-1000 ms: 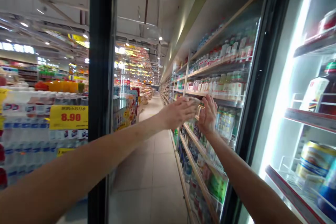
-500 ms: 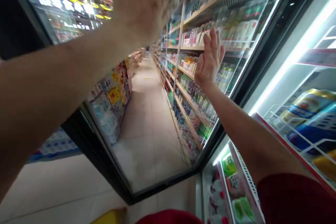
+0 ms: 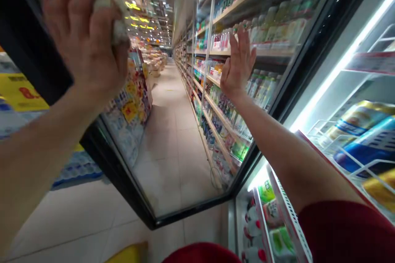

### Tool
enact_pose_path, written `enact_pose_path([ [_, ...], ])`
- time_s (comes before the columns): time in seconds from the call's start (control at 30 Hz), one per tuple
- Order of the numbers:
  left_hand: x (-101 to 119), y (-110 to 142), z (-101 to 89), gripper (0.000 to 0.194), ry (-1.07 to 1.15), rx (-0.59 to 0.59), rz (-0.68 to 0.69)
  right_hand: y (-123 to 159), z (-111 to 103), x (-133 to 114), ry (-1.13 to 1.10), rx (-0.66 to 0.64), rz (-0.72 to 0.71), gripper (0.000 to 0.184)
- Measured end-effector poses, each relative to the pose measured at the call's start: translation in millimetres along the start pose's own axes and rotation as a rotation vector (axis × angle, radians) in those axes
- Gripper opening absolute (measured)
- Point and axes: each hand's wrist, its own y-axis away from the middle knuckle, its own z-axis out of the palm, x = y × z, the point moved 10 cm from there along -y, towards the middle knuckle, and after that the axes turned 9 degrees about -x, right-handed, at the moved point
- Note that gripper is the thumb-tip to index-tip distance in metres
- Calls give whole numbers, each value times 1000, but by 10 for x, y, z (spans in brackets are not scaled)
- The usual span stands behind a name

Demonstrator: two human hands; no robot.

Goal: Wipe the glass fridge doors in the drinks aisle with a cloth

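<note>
A glass cooler door [image 3: 191,215] with a black frame stands open in front of me. My left hand [image 3: 89,37] is high at the upper left, its fingers curled over a bunched whitish cloth [image 3: 119,33] against the glass near the black edge. Against the pane, further right, my right hand [image 3: 237,68] rests with straight, slightly parted fingers and nothing in it. Behind this hand, shelves of bottles [image 3: 262,84] show in the glass.
At right the lit cooler holds can packs [image 3: 364,144] behind white wire rails and cartons [image 3: 273,213] on a lower shelf. A yellow price sign [image 3: 23,92] and stacked goods stand at left. Below is a tiled floor [image 3: 74,213], with a yellow object [image 3: 129,252] at the bottom.
My left hand has swept left and somewhat down across the glass with the cloth. The right hand stays on the pane, shifted slightly left in view.
</note>
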Motion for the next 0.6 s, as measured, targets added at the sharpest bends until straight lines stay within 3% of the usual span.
enact_pose_path([
  [0.03,42,147,14,42,29,34,1,-3,19,-2,16,-2,-3,53],
  [0.07,175,295,130,41,98,-40,63,-6,41,-4,29,-6,-9,53],
  [0.13,598,633,429,34,308,-328,314,-15,77,3,44,-12,-12,53],
  [0.2,763,864,559,32,481,-524,421,-24,99,15,43,-16,-4,52],
  [0.27,515,803,493,35,476,-453,305,-32,110,24,29,-20,9,52],
  [0.33,92,680,326,44,336,-241,70,-41,124,17,24,-31,12,53],
  [0.4,-49,705,249,49,239,-133,-32,-46,129,4,41,-32,10,52],
  [0.47,227,840,369,46,250,-211,114,-47,118,-9,59,-15,7,52],
  [0.53,681,1048,559,42,303,-379,393,-45,108,-13,59,-1,3,51],
  [0.6,867,1091,667,43,320,-456,487,-43,112,-9,54,-4,2,51],
])
